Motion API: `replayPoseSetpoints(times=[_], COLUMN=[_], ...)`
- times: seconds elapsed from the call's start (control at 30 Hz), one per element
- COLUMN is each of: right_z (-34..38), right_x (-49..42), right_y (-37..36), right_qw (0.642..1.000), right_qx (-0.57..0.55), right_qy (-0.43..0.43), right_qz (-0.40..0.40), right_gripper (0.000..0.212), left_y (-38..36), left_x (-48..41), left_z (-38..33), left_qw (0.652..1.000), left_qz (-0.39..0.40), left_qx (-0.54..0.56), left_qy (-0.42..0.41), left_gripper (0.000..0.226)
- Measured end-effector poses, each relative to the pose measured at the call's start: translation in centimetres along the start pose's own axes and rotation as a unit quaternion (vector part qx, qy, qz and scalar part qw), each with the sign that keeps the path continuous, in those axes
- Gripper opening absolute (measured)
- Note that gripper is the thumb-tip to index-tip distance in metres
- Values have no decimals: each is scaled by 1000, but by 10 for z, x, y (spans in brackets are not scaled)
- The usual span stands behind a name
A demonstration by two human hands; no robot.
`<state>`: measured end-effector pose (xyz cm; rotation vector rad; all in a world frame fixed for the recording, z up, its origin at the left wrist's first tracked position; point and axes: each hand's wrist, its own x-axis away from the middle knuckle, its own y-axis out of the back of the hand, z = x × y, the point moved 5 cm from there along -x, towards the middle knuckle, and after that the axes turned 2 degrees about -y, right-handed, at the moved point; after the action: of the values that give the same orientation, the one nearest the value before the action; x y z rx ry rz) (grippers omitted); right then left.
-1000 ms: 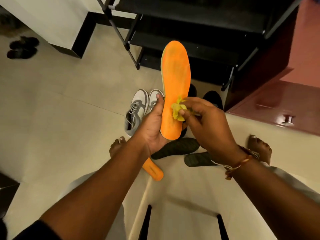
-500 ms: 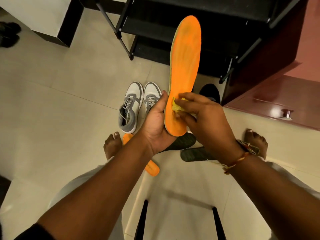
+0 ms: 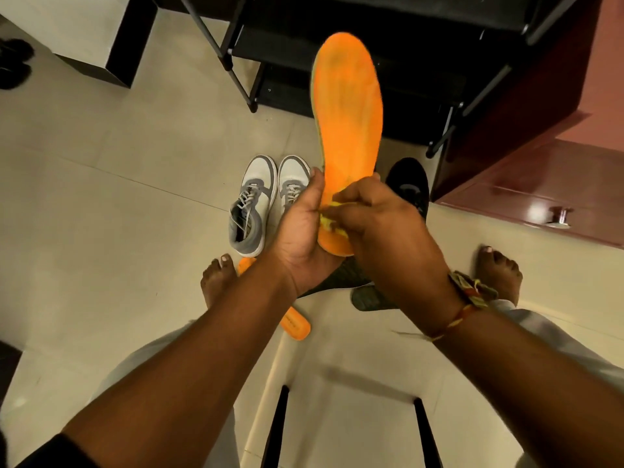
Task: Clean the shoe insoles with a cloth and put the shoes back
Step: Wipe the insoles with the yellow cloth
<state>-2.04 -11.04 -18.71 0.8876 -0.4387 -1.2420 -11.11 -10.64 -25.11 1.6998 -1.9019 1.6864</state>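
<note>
Between the two hands, the orange insole stands near upright, toe end up, heel end down in the left hand. Risk, as I judge it: grip is only at the heel, so a hard rub from the cloth could bend the long free end or twist the insole out of the palm; it would drop toward the second orange insole and dark insoles on the floor and pick up dirt again. Another risk: the cloth is bunched small, so it may slip from the fingertips, or leave the darker smudges near the toe end unwiped. Mixing up cleaned and uncleaned insoles on the floor is also possible.

Left hand fingers are curled around the heel's left edge, thumb along the side, palm behind it, holding firm. Right hand fingers are pinched on the yellow cloth, pressing it against the insole's face just above the heel; the cloth is mostly hidden under them. Grey-and-white sneakers sit on the floor just beyond the hands, a black shoe to their right, near the dark shoe rack.
</note>
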Motion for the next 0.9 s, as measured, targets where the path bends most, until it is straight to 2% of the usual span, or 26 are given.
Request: replayPoseSetpoints(times=[0.13,0.3,0.6,0.73,0.8,0.9], right_z=[-24,-37,7,7,-6,-20], right_x=[-10,-12,12,5,-3,-8], right_y=[22,25,-12,-5,4,13], right_qw=[998,995,994,997,999,997], right_qx=[34,13,-109,-52,11,40], right_qy=[-43,-72,11,49,22,-19], right_qz=[-39,-64,-7,-14,-41,-67], right_gripper=[21,19,21,20,20,19], left_y=[-7,-9,9,4,-1,-6], left_x=[-2,-1,0,1,1,0], left_z=[17,19,-19,-7,2,9], left_qw=[1000,999,998,1000,1000,999], left_qz=[27,32,-46,-24,0,30], left_qx=[3,-9,-21,-6,16,21], left_qy=[-1,15,-29,-12,-3,-6], left_gripper=[57,56,61,60,59,59])
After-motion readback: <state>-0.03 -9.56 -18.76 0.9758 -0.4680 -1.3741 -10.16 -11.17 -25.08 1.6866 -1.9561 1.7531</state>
